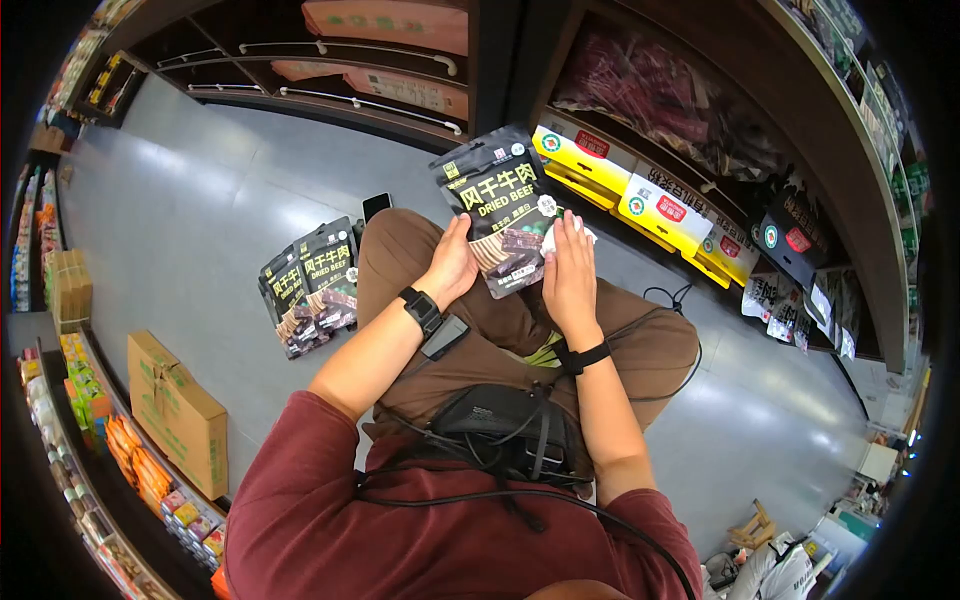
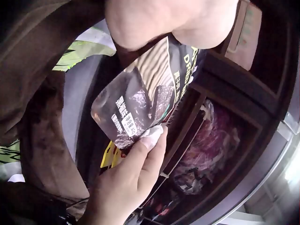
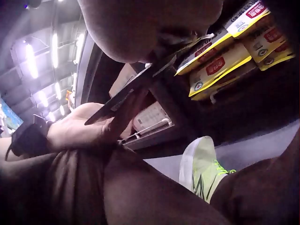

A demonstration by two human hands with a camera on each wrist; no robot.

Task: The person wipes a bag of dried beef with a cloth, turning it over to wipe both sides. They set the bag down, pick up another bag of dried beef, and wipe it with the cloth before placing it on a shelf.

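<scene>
Maroon short-sleeved shirt, brown trousers. Black straps on both wrists, black cables across the shirt. Pale green shoe, neon laces.

The left hand has its fingers mostly hidden behind the dried beef pouch, whose smallest print is unreadable. The right hand partly covers a white wad, tissue or cloth unclear.

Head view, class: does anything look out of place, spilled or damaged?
Yes: dried beef bags lie on the floor near what looks like a phone, an odd place for either; no spill shows there.
</scene>
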